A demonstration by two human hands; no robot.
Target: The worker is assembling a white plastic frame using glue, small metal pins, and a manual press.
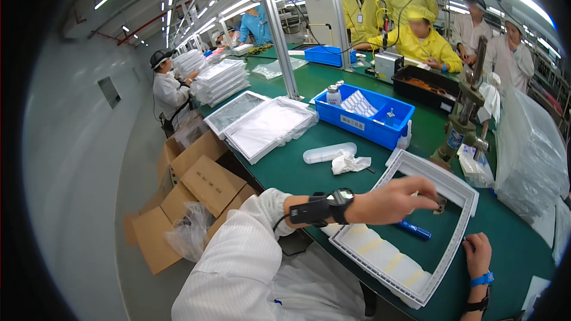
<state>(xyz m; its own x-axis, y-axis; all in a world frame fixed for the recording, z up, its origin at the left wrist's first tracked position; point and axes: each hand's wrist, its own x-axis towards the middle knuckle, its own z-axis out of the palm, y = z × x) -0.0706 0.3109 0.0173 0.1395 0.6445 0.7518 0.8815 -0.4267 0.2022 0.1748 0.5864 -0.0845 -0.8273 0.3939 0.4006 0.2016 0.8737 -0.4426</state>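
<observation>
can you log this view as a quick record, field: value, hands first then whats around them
left hand: over the pale frame, fingers bent; grip unclear
left hand point
right hand: beside the frame's right edge, by the green table
inside frame opening: blue marker
frame's near end: white padding with yellow strips
beyond frame: blue bin, crumpled white tissue
floor, left: open cardboard box
across table: people in yellow coats
</observation>
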